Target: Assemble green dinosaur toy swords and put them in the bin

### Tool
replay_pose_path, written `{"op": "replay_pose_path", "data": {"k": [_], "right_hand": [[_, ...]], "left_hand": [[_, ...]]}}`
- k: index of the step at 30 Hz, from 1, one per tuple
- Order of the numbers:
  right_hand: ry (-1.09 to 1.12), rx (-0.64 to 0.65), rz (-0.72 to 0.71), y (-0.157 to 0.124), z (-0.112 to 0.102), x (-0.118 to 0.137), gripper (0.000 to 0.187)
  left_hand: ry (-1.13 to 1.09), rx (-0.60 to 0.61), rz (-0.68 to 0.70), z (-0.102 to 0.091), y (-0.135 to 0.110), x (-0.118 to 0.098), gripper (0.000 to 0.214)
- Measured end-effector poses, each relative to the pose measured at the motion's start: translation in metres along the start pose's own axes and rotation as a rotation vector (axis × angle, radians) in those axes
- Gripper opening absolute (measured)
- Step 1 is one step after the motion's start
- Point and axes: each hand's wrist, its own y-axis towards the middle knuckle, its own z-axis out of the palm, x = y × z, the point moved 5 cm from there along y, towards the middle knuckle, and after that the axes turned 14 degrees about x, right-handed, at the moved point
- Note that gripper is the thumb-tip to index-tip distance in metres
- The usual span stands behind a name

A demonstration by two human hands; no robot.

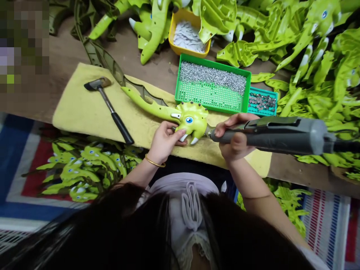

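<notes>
A lime-green plastic dinosaur toy with a frilled, horned head and a long green body lies across a yellow towel. My left hand grips the head from below, and a gold bangle circles that wrist. My right hand is closed around a grey and black electric driver, whose metal tip meets the right side of the head. The tip's contact point is partly hidden. A claw hammer with a black handle rests on the towel, left of my left hand.
A green tray holds many small metal pins, with a teal tray of metal studs beside it. A yellow box sits behind them. Green toy parts are heaped along the wooden table, and more lie on the striped rug.
</notes>
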Motion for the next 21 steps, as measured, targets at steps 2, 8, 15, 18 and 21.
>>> {"op": "replay_pose_path", "data": {"k": [2, 8, 15, 18, 21], "right_hand": [[-0.022, 0.034, 0.004, -0.004, 0.0, -0.003, 0.033], [-0.01, 0.062, 0.031, 0.002, 0.0, 0.004, 0.036], [-0.256, -0.357, -0.014, 0.058, -0.057, -0.039, 0.03], [-0.309, -0.246, 0.213, 0.061, -0.075, -0.086, 0.048], [-0.332, -0.165, 0.299, 0.053, -0.078, -0.106, 0.054]], "left_hand": [[-0.008, -0.007, 0.0, 0.002, -0.001, -0.002, 0.06], [-0.023, -0.015, 0.009, 0.006, -0.001, 0.0, 0.059], [0.029, 0.023, 0.001, 0.003, 0.001, 0.008, 0.056], [0.022, 0.021, -0.018, 0.002, 0.001, 0.007, 0.056], [0.025, 0.017, -0.031, 0.003, 0.0, 0.006, 0.054]]}}
